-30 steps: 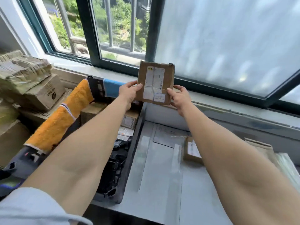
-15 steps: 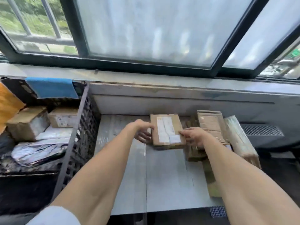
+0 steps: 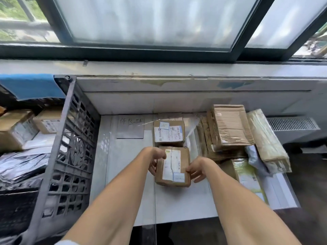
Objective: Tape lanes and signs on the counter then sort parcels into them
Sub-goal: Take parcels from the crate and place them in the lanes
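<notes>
A small brown cardboard parcel (image 3: 172, 166) with a white label lies flat on the white counter (image 3: 123, 174), in the middle lane. My left hand (image 3: 155, 160) grips its left edge and my right hand (image 3: 196, 169) holds its right edge with curled fingers. Just behind it sits a second labelled brown parcel (image 3: 169, 132). A paper sign with handwriting (image 3: 130, 127) is taped at the back of the left lane. Clear tape strips (image 3: 154, 200) run front to back and divide the lanes.
A dark plastic crate (image 3: 70, 156) on the left holds more boxes and grey mailer bags (image 3: 23, 163). A pile of larger cartons and wrapped parcels (image 3: 230, 128) fills the right lane. The window sill and wall bound the back; the counter's front edge is near my elbows.
The parcel went from being held up before the window down to the counter, and now lies flat in front of the other labelled parcel. The view has swung right and downward.
</notes>
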